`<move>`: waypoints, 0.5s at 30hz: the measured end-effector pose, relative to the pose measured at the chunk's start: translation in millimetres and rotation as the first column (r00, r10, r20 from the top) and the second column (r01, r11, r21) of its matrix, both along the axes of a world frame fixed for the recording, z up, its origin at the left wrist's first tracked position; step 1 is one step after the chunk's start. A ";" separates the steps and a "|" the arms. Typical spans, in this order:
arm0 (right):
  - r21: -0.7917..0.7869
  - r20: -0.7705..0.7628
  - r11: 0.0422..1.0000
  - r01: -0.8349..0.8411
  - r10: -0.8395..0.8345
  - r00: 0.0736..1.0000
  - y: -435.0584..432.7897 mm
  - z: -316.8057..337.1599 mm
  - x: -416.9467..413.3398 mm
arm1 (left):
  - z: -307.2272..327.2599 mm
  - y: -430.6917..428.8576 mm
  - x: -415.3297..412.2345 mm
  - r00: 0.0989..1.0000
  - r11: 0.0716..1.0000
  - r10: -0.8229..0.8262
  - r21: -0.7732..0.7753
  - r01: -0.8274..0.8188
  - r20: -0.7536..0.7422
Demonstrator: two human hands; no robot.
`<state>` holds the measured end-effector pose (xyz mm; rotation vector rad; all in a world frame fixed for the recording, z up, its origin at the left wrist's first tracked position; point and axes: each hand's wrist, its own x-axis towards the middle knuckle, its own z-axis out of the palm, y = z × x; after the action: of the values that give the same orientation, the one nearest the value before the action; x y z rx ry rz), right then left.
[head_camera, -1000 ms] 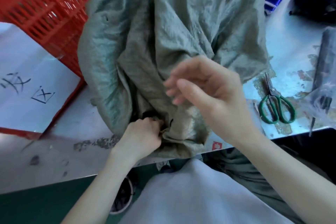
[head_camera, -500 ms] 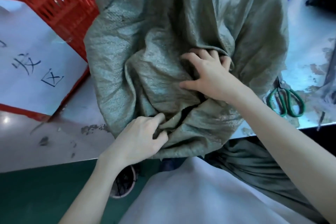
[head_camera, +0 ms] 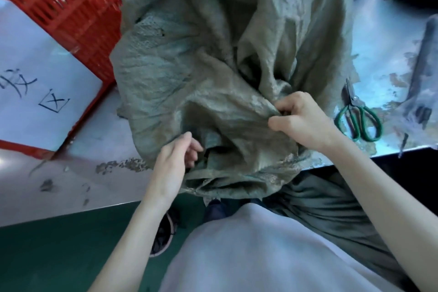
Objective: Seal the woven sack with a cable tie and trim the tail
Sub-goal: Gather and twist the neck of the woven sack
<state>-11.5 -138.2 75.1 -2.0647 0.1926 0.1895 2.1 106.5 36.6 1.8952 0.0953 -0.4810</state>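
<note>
A large grey-green woven sack lies on the metal table, its crumpled mouth hanging over the near edge. My left hand grips a fold at the lower left of the mouth, fingers tucked into the fabric. On the right side of the mouth, my right hand pinches a gather of the fabric. Green-handled scissors lie on the table to the right of my right hand. I see no cable tie.
A red plastic crate stands at the back left, with a white sheet bearing handwritten characters in front of it. Dark objects and a clear bag sit at the far right. The table's near edge runs just below the sack.
My right hand has moved from the middle of the sack down and right to the mouth's edge and pinched it. My left hand has shifted its grip on the lower fold.
</note>
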 end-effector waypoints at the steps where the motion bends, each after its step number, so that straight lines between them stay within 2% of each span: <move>1: 0.027 0.019 0.999 0.026 -0.026 0.999 -2.6 -0.4 -4.4 | -2.2 -1.6 1.8 0.997 0.996 0.058 0.072 -0.054 -0.056; 3: 0.052 0.081 0.998 0.047 -0.051 0.995 -5.4 0.7 -9.8 | 0.5 -3.7 4.4 0.988 0.982 0.073 0.185 -0.046 -0.137; 6: 0.090 0.161 0.995 0.034 -0.048 0.986 -6.1 4.0 -15.9 | 11.7 -8.5 2.7 0.981 0.953 -0.027 0.290 0.084 -0.193; 7: 0.108 0.176 0.994 0.015 -0.034 0.984 -4.4 5.4 -18.4 | 16.6 -11.5 2.6 0.970 0.979 -0.037 0.184 0.083 -0.240; 8: 0.109 0.195 0.994 -0.004 -0.018 0.981 -2.7 5.9 -21.6 | 19.1 -14.9 2.3 0.954 0.998 -0.055 -0.014 0.053 -0.293; 9: 0.079 0.224 0.997 -0.025 0.006 0.975 -0.4 6.9 -24.6 | 21.2 -18.2 2.1 0.940 0.970 -0.095 -0.243 0.014 -0.328; 10: 0.033 0.257 0.998 -0.048 0.038 0.966 1.9 8.1 -27.8 | 23.8 -21.8 1.6 0.938 0.913 -0.126 -0.407 -0.017 -0.322; 13: -0.082 0.307 0.985 -0.155 0.173 0.936 9.2 6.2 -38.3 | 28.9 -32.5 6.7 0.955 0.777 -0.046 -0.611 -0.151 -0.294; 15: -0.143 0.277 0.951 -0.274 0.304 0.912 16.9 3.4 -43.1 | 33.6 -41.9 12.0 0.932 0.694 0.062 -0.656 -0.299 -0.358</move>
<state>-54.6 -121.2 78.5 -2.1867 -0.2973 0.0483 14.2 64.7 70.2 1.0237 0.2688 -0.5741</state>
